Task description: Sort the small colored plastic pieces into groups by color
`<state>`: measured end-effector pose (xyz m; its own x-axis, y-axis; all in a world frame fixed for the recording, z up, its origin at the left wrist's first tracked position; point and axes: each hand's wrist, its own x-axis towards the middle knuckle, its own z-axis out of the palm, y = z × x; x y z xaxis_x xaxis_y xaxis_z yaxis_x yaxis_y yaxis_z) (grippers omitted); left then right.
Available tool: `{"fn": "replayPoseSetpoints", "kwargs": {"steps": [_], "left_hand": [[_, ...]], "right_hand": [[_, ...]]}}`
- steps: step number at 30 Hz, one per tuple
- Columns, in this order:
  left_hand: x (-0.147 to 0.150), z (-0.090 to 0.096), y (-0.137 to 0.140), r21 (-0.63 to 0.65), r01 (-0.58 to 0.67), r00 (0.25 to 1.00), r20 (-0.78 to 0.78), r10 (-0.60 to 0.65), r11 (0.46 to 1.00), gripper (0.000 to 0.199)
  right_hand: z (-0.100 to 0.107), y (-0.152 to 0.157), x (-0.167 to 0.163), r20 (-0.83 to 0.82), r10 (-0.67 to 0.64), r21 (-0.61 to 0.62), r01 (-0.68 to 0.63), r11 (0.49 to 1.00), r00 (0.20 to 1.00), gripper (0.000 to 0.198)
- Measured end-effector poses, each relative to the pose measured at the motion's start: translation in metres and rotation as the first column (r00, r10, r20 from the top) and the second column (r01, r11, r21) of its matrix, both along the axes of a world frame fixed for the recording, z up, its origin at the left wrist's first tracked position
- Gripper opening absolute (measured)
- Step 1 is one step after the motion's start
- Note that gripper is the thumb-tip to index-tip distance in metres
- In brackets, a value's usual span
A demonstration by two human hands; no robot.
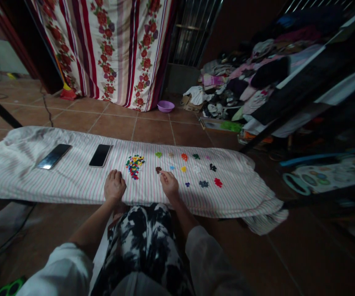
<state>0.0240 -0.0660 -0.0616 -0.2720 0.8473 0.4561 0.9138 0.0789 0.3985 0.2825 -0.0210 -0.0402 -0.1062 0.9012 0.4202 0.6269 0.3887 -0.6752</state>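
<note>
Cloth with thin pink and green stripes on white is covering a long, low surface in front of the person. On it, a loose pile of tiny mixed-colour pieces is lying between the two hands, just beyond them. The left hand is resting palm down on the cloth near this pile, its fingers loosely bent; whether anything is under them, I cannot tell. The right hand is bringing thumb and forefinger together just beside a small cluster of brown pieces; whether a piece is sitting in that pinch is too small to tell.

Other single-colour clusters are spreading out to the right in loose rows. Lime-green pieces, beige pieces, orange pieces, dark-green pieces and pink pieces are forming the far row. Light-blue pieces, yellow pieces, white pieces and black pieces are lying in the middle, level with the brown ones. Dark-blue pieces, grey pieces and red pieces are sitting nearest the person. Left of the mixed pile, a dark-screened phone with a pale edge is lying flat, and another phone with a shiny dark screen is lying farther left. Beyond, a round purple basin is standing on the tiled floor.
</note>
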Motion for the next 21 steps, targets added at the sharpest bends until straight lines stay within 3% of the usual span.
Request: {"fn": "replayPoseSetpoints", "kwargs": {"steps": [11, 21], "left_hand": [[0.001, 0.000, 0.000, 0.000, -0.019, 0.999, -0.050, 0.019, 1.000, 0.032], [0.000, 0.000, 0.000, -0.031, -0.021, 0.998, -0.061, 0.019, 0.999, 0.034]], "right_hand": [[-0.024, -0.006, 0.050, 0.111, -0.167, 0.139, 0.151, 0.979, 0.980, 0.028], [-0.036, -0.012, 0.051, 0.203, -0.096, 0.153, 0.066, 0.986, 0.974, 0.027]]}}
